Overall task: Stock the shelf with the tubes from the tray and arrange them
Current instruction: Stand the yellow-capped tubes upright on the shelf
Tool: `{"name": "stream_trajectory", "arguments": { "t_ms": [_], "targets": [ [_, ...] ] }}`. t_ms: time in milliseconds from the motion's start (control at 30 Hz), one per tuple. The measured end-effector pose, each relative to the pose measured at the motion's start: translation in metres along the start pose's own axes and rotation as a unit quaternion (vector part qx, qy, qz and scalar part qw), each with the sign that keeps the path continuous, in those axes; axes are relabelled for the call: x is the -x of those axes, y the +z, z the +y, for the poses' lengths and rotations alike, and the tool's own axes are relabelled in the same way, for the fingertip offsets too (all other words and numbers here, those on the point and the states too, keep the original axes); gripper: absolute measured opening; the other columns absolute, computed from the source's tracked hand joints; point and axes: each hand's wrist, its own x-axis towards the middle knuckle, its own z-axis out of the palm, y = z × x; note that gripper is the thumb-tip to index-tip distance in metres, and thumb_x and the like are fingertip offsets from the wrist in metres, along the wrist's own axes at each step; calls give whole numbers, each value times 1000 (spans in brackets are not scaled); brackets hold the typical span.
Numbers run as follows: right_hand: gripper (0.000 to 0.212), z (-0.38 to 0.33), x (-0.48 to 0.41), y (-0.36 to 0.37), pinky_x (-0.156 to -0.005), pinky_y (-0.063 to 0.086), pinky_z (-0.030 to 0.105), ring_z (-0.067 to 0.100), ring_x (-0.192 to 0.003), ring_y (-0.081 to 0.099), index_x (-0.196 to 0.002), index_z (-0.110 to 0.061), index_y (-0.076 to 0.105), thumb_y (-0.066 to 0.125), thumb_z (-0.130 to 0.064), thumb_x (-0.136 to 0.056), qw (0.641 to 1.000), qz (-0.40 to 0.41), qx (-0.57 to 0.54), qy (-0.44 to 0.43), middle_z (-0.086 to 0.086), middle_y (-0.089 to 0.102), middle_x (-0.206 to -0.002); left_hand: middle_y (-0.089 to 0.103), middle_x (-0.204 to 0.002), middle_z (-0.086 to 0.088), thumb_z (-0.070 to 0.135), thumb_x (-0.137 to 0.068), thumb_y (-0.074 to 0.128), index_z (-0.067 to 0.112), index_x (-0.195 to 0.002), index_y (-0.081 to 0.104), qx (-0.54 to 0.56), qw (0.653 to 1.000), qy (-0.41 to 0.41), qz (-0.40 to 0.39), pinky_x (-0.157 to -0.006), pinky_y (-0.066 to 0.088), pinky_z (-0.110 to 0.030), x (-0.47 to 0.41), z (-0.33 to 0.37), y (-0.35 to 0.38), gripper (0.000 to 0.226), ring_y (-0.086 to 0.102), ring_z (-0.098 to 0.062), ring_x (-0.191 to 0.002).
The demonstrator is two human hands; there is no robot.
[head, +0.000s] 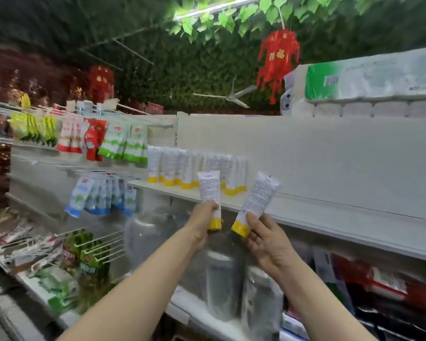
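Observation:
My left hand (203, 219) grips a white tube with a yellow cap (209, 188), held upright with the cap down. My right hand (263, 236) holds a second white tube (260, 196), tilted to the right, its yellow cap at the lower left. Both tubes hang just in front of the white shelf (330, 212). On that shelf's left end stand several matching tubes in a row (182, 168), caps down. No tray is in view.
Hanging pouches (123, 143) fill the rack to the left. Large clear bottles (219, 274) stand on the shelf below my hands. Wrapped paper rolls (369, 87) lie on top of the shelf unit. The shelf to the right of the tube row is bare.

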Motion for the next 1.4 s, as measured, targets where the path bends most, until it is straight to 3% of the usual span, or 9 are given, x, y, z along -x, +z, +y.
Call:
{"name": "stream_trajectory", "arguments": {
  "t_ms": [67,167,267,400,500,667,833,1067,1400],
  "targets": [
    [40,-12,-40,12,-70,55,32,21,-79,71,-117,-7,62,72,-20,-80,999,8,33,-16,10,75,-99,59,-82,-12,14,-86,53,9,-95,56,-26,999,23,12,-63,48,-34,-38,21,-7,11,56,-24,-69],
    [34,-23,-93,22,-69,55,32,23,-88,73,-117,-9,62,74,-15,-85,992,38,113,-43,9,76,-102,68,-101,-4,28,-75,70,15,-99,60,-135,987,80,28,-83,56,-40,-90,38,-21,29,65,-21,-90],
    [36,-21,-137,26,-71,54,33,22,-93,72,-117,-7,64,76,-17,-84,975,80,199,-63,6,75,-103,63,-102,2,21,-81,78,18,-105,52,-177,975,115,69,-70,56,-27,-127,39,-32,36,65,-17,-91],
    [33,-3,-177,30,-72,57,33,16,-86,71,-105,-12,66,83,-22,-77,937,150,305,-74,3,73,-97,64,-103,0,26,-76,81,17,-106,52,-227,959,142,87,-83,56,-39,-166,29,-39,42,64,-20,-91],
    [39,13,-196,31,-84,58,42,15,-82,71,-99,-19,65,88,-27,-69,899,213,375,-77,-1,73,-94,62,-95,2,29,-77,79,16,-102,52,-263,949,151,88,-80,50,-33,-185,23,-44,39,59,-20,-87],
    [41,29,-217,45,-83,57,41,13,-82,68,-95,-23,66,87,-37,-64,833,280,471,-74,-6,71,-91,61,-92,4,34,-77,79,15,-101,51,-310,935,166,41,-80,48,-34,-206,19,-59,41,60,-21,-90],
    [42,36,-230,59,-81,50,31,15,-90,64,-102,-21,65,83,-41,-70,799,314,510,-56,-6,68,-101,61,-98,4,36,-78,78,16,-102,50,-336,925,177,15,-79,44,-30,-219,18,-69,41,60,-21,-98],
    [48,44,-233,59,-87,52,37,16,-96,64,-103,-23,63,82,-50,-67,755,349,554,-40,-6,68,-106,65,-107,0,33,-78,78,18,-103,47,-319,933,163,-12,-76,40,-29,-225,18,-74,42,60,-24,-102],
    [49,44,-223,65,-81,51,33,14,-92,64,-102,-21,62,83,-49,-67,739,357,571,-41,-7,68,-101,63,-105,1,31,-81,77,21,-101,45,-305,938,158,-42,-75,38,-29,-223,19,-77,39,60,-24,-104]
  ]
}}
